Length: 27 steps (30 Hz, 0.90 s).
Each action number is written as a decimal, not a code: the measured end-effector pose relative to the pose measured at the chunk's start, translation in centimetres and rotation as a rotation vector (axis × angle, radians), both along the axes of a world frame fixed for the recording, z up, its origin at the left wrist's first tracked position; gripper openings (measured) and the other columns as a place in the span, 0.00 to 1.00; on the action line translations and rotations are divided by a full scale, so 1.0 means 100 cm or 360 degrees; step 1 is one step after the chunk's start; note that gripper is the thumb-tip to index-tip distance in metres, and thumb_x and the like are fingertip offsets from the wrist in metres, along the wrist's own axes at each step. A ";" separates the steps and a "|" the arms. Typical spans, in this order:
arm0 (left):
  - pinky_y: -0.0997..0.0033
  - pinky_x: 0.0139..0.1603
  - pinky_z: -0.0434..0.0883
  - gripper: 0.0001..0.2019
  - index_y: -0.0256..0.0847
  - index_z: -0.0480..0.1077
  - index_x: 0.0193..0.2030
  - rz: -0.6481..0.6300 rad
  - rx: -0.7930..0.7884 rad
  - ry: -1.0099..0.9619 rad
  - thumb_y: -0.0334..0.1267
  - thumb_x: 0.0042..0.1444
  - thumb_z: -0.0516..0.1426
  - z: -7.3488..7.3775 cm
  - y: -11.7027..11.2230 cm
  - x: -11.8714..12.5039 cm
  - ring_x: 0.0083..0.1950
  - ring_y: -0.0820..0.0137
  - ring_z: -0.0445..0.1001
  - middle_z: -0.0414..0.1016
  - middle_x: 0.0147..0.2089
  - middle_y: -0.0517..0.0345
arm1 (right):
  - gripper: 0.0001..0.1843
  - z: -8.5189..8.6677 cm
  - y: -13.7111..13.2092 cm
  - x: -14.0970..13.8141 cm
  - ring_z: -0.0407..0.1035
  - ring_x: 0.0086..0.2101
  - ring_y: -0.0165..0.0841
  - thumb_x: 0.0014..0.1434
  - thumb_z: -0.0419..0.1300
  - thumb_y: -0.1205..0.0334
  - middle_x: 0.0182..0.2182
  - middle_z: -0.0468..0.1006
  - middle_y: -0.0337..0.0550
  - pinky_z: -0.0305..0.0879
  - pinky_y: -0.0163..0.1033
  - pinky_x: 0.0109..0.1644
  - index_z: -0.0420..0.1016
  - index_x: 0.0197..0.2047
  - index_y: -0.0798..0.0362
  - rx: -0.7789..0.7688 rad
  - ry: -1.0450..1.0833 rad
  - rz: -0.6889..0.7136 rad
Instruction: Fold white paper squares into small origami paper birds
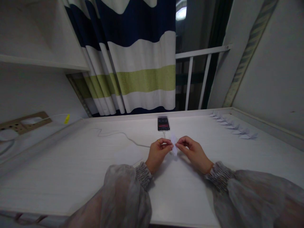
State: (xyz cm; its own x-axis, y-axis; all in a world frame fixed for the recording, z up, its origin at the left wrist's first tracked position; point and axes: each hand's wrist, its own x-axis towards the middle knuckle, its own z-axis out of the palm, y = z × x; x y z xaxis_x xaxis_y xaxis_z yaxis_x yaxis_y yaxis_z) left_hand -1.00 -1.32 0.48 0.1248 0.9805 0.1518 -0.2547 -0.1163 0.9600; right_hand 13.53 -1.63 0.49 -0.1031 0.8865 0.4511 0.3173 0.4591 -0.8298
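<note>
I see the left hand (158, 155) just below the frame's centre, thumb and forefinger pinched on the left edge of a small folded white paper piece (174, 150). From the other side I see the right hand (193, 154) with its fingertips closed narrowly at the paper's right edge. Just beyond them I make out a smartphone (163, 123) on the white tabletop (83, 174), a pale cable (137, 144) trailing left, and a row of folded paper figures (245, 136) at the right of the frame.

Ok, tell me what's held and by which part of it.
White paper piece, pinched at its side edges by the left hand and right hand.
</note>
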 end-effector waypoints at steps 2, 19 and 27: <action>0.76 0.31 0.66 0.12 0.35 0.65 0.29 0.0015 -0.0010 -0.0005 0.33 0.36 0.63 0.000 0.000 0.000 0.26 0.78 0.70 0.71 0.29 0.60 | 0.08 0.000 0.000 0.000 0.62 0.27 0.29 0.50 0.56 0.58 0.24 0.67 0.38 0.60 0.36 0.32 0.65 0.27 0.54 0.0004 -0.0011 0.0013; 0.78 0.31 0.65 0.13 0.36 0.64 0.29 0.0091 0.0014 -0.0033 0.35 0.36 0.63 -0.003 0.002 0.001 0.27 0.79 0.69 0.70 0.28 0.62 | 0.09 0.002 -0.002 -0.002 0.61 0.27 0.29 0.49 0.56 0.57 0.23 0.67 0.38 0.59 0.36 0.32 0.66 0.27 0.55 -0.0098 0.0002 0.0029; 0.77 0.31 0.65 0.13 0.36 0.64 0.28 0.0015 0.0021 0.0037 0.35 0.36 0.63 -0.004 0.001 0.001 0.26 0.78 0.69 0.71 0.26 0.62 | 0.09 -0.001 -0.001 -0.002 0.59 0.27 0.28 0.51 0.54 0.57 0.24 0.65 0.37 0.57 0.35 0.32 0.65 0.27 0.54 -0.0105 0.0071 0.0083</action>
